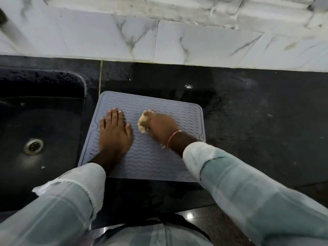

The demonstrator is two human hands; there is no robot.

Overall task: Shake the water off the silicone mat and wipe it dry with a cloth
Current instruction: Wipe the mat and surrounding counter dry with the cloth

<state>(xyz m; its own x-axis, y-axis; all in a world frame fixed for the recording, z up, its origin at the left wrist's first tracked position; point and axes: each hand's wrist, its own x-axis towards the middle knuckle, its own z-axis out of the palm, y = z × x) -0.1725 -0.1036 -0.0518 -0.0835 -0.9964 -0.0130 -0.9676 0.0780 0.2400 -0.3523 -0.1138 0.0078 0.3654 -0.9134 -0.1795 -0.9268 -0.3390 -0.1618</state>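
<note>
home kitchen, black stone counter (248, 121), dark sink (44, 112) with drain (33, 146), marble-look wall tiles (106, 38)

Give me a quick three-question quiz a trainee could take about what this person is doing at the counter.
1. True or false: the silicone mat lies inside the sink.
2. Which hand grips the cloth? A) left hand B) right hand
3. Fill in: the left hand's fingers lie ____ on the mat.

Key
1. False: it lies flat on the dark counter, right of the sink.
2. B
3. Flat, spread open, pressing the mat down.
</note>
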